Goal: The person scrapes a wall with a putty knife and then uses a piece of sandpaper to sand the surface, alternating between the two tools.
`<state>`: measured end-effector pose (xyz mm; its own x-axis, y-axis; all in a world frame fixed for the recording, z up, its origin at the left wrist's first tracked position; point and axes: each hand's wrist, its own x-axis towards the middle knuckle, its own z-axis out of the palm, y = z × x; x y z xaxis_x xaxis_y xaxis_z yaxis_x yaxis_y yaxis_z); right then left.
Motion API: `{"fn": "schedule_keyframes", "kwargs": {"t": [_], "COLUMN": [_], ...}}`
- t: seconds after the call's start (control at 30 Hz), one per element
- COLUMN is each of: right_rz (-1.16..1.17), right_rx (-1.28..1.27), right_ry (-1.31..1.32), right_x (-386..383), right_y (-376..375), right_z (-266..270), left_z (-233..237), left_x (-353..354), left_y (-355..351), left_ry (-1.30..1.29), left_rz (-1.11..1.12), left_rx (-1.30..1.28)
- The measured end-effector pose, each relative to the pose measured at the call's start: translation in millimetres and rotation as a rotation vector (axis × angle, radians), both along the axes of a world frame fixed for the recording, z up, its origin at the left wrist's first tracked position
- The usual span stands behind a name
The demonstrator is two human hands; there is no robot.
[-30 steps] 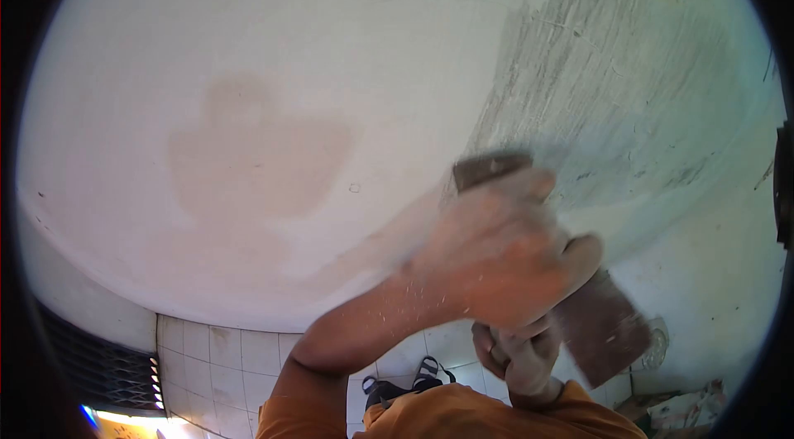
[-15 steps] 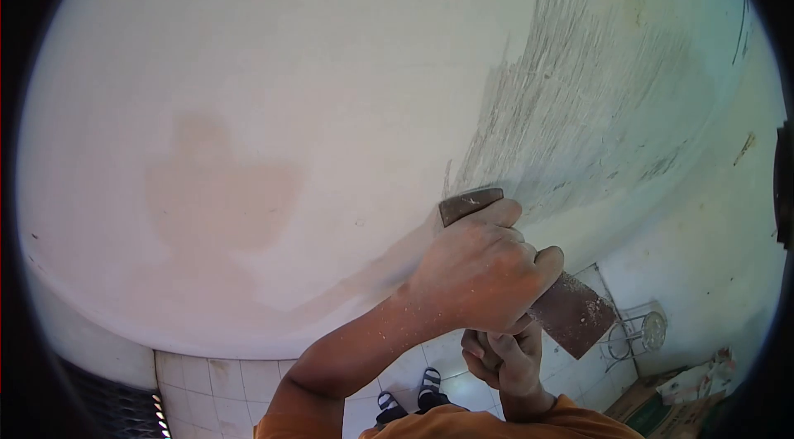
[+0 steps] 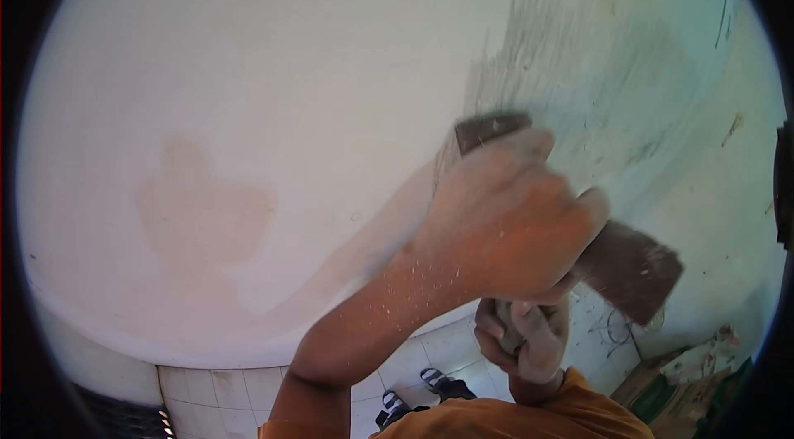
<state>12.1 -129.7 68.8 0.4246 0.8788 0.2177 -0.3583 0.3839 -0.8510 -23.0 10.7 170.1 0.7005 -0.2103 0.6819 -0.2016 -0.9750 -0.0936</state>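
My left hand (image 3: 513,224) is closed round a brown dusty sheet of sandpaper (image 3: 633,269), with its back towards me. One end of the sandpaper shows above the knuckles, against the white wall; the other sticks out to the lower right. Dark, streaky scratch marks (image 3: 571,59) cover the wall above and right of this hand. Below it, near my chest, my right hand (image 3: 533,340) is held with its fingers curled. Whether anything is inside those fingers I cannot make out. White dust specks dot my left forearm.
The wall (image 3: 289,50) fills most of the view, with a shadow at the left. Down right, cardboard (image 3: 662,385) with a crumpled bag (image 3: 703,356) lies near a wire-like stand (image 3: 620,327). My sandalled feet (image 3: 413,385) stand on pale floor tiles (image 3: 223,389). A dark grille (image 3: 107,406) sits lower left.
My left hand has moved up and to the right with the sandpaper, and is blurred by motion. The right hand has shifted slightly up and right. The view has shifted a little.
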Motion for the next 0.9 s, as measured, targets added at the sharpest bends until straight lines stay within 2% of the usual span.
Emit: {"fn": "schedule_keyframes", "kwargs": {"t": [0.07,0.13,0.17,0.23,0.27,0.37,0.43,0.47,0.5,0.6,0.73,0.77,0.83,0.87,0.9], "right_rz": [0.028,0.032,0.040,0.069,0.076,0.058,0.038,0.074,0.108,0.051,0.046,0.055,0.061,0.030,0.047], "right_rx": [-0.100,-0.134,-0.132,-0.117,-0.125,-0.132,-0.126,-0.134,-0.146,-0.016,-0.058,-0.056,-0.062,-0.007,-0.028], "right_ry": [0.006,0.064,0.065,0.033,0.027,0.050,0.068,-0.034,-0.133,-0.009,-0.005,-0.045,-0.116,-0.130,-0.111], "right_x": [0,1,3,13,15,9,4,6,9,9,6,8,11,11,10], "right_y": [-5,-9,-9,-9,-10,-11,-9,-9,-7,0,-2,0,3,7,3], "right_z": [-10,-20,-17,5,10,-9,-19,-11,1,21,-2,4,23,36,37], "left_z": [-31,-40,-39,-6,1,-30,-31,-30,-23,11,-19,-17,12,29,27], "left_x": [-3,-4,-3,-1,2,4,0,-3,-3,1,-4,-2,2,0,0], "left_y": [-2,-2,-1,0,1,-1,-2,-2,-1,3,-1,1,3,-2,-4], "left_ry": [0.072,0.099,0.072,0.014,0.076,-0.077,0.037,0.106,0.085,0.006,0.162,0.090,-0.045,-0.003,-0.024], "left_rz": [0.049,0.058,0.048,0.029,-0.014,0.023,0.042,0.052,0.033,-0.024,0.057,0.060,0.052,0.103,0.089], "left_rx": [-0.006,-0.061,-0.039,-0.005,-0.057,-0.081,-0.041,-0.019,-0.023,-0.046,-0.044,-0.016,0.029,0.019,-0.004]}}
